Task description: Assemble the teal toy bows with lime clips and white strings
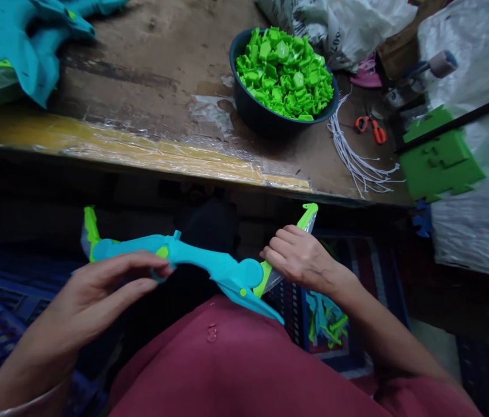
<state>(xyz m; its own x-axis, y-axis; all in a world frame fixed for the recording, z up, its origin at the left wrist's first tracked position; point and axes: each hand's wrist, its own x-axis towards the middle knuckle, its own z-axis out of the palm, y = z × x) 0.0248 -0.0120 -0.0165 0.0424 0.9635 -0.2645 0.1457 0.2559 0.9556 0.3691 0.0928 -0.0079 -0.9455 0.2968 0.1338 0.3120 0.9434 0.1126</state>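
Across my lap lies a long turquoise plastic part (201, 255) with bright green pieces at its joints and ends. My right hand (300, 258) is closed round the green bar with a clear panel (308, 217) at its right end. My left hand (114, 289) pinches the turquoise part left of its middle, thumb and index finger close together beside a small green piece (162, 252). What lies between those fingertips is mostly hidden. Another green piece with a clear panel (91, 229) sticks up at the far left end.
On the wooden table (153, 87) ahead stand a dark basin (261, 116) of small green plastic pieces, white cords (348, 150) and orange-handled snips (370, 127). More turquoise parts (31, 40) lie at upper left. Below right, a blue crate (383, 272) holds turquoise and green pieces.
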